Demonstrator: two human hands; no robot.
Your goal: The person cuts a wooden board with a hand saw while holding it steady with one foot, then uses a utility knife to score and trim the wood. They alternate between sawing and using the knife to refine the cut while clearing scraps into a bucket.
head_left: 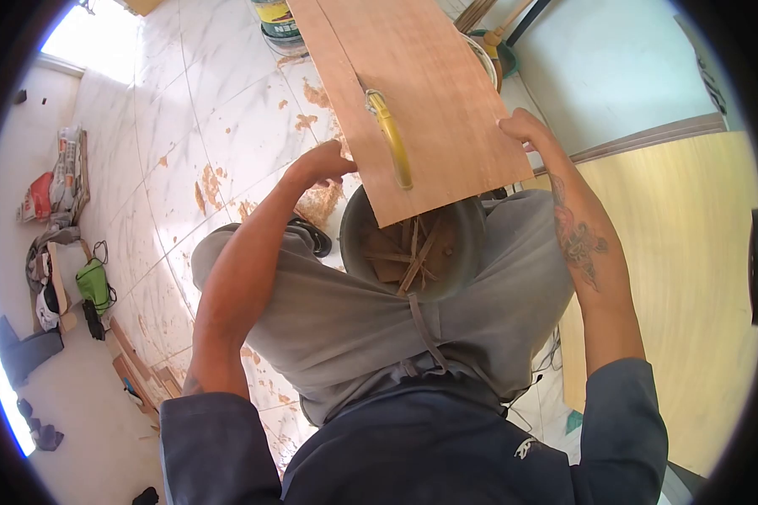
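Observation:
A long plywood board (446, 109) extends away from me over the rim of a dark bucket (354, 252) between my legs. My left hand (322, 164) is closed at the board's left edge. On the opposite edge, my right hand (526, 129) grips with the thumb on top and the fingers partly hidden beneath. A tool with a curved yellow handle (392, 139) rests on the board, at the near end of a thin dark line running lengthwise; its blade, if any, is not visible. Inside the bucket lie several thin wood strips (417, 261).
Brown shavings (210, 187) are scattered over the marble-patterned tiles (173, 126). A paint bucket (280, 25) stands beyond the board. At right lies a large pale wood sheet (674, 278). Along the left wall are a green bag (95, 284) and wood offcuts (135, 370).

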